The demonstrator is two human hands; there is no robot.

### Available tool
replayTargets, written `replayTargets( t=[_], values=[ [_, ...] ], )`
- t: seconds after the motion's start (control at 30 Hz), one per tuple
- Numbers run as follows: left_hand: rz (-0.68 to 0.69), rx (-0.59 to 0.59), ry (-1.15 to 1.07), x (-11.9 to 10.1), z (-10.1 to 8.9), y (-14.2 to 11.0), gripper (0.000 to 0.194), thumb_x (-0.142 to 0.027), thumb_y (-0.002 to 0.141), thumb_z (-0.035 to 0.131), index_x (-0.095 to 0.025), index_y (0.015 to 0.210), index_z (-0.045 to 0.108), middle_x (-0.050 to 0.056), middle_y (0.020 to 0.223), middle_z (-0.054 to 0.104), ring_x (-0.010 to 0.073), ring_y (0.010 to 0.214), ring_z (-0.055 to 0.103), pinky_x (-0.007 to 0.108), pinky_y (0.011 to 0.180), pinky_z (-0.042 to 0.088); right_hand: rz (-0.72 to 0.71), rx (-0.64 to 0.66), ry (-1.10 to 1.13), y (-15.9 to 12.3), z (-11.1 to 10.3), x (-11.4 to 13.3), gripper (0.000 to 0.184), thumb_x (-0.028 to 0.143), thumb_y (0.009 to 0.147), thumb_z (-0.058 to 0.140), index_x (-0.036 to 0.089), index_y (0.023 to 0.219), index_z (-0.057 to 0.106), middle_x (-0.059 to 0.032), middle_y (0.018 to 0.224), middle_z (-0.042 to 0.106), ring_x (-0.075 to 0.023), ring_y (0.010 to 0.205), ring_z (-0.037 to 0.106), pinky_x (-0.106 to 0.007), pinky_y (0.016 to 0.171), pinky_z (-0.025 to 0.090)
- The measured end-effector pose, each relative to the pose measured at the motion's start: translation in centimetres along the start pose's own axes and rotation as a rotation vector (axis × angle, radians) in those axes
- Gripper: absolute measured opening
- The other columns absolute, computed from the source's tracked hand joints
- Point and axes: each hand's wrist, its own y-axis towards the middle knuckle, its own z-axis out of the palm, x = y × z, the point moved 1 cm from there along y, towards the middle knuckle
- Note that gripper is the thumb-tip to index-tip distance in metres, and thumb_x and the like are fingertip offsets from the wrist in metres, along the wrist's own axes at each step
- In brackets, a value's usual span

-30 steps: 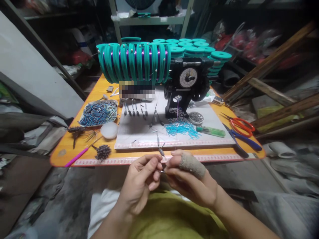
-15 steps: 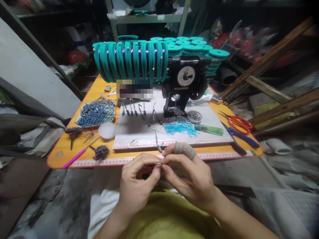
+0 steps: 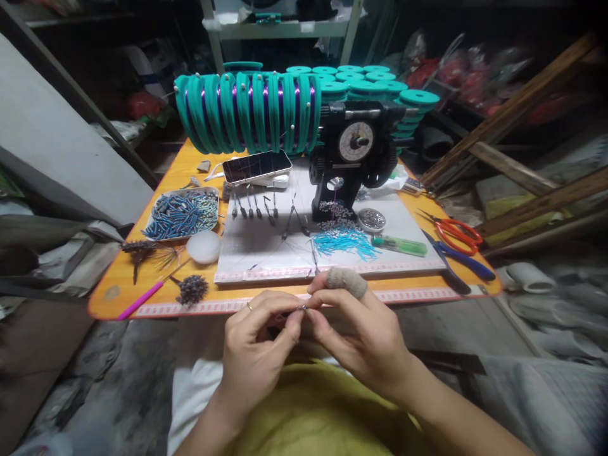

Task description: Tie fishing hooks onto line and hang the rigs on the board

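My left hand (image 3: 259,342), a ring on one finger, is closed in a pinch on a small shiny metal fitting (image 3: 303,308), perhaps a swivel. My right hand (image 3: 361,335) pinches the same fitting from the other side. A grey cloth wrap (image 3: 346,282) covers one right finger. Just beyond that finger, a dark sinker on thin line (image 3: 315,258) hangs over the front of the white board (image 3: 266,259). Both hands are held at the table's near edge, above my lap. The fingertips partly hide the fitting.
Teal spools (image 3: 247,114) sit on a black winding machine (image 3: 354,158). On the board lie sinkers, blue tubes (image 3: 344,244), a dish of metal bits (image 3: 372,220) and a green cutter (image 3: 399,246). Pliers (image 3: 468,263), orange-handled scissors (image 3: 456,235), a phone (image 3: 256,167) and a full tray (image 3: 183,214) surround them.
Both hands have shifted slightly left, still pinching together at the fitting. The sinker on its line beyond the right finger has moved right and away from me.
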Motion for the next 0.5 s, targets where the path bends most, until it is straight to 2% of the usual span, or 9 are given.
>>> replayTargets(
  t=[0.1,0.3,0.5],
  values=[
    [-0.033,-0.002,-0.048,0.21,-0.15,-0.12,0.007,-0.020,0.079,0.074,-0.023,0.085,0.078,-0.001,0.078,0.075,0.0037,0.056,0.065,0.008,0.054,0.057,-0.026,0.027,-0.032,-0.32,0.26,-0.25,0.013,0.013,0.080,0.058,0.010,0.092,0.062,-0.0030,0.102,0.059,0.0060,0.104,0.052,-0.004,0.092,0.045],
    [-0.076,-0.081,-0.018,0.49,0.01,-0.31,0.013,-0.023,0.073,0.083,-0.026,0.085,0.079,-0.002,0.084,0.078,0.0045,0.077,0.072,0.005,0.072,0.060,-0.107,-0.007,-0.200,-0.77,0.86,-0.11,0.019,0.018,0.082,0.057,0.010,0.099,0.061,-0.0051,0.107,0.059,-0.0010,0.111,0.052,-0.013,0.097,0.049],
    [-0.130,-0.093,-0.151,0.79,0.31,-0.60,0.006,-0.025,0.075,0.079,-0.020,0.078,0.076,0.000,0.080,0.076,0.0053,0.076,0.071,0.008,0.069,0.061,-0.146,0.009,-0.267,-0.68,0.85,0.38,0.025,0.018,0.078,0.063,0.010,0.102,0.065,-0.0085,0.104,0.057,-0.0037,0.111,0.051,-0.017,0.099,0.051]
  ],
)
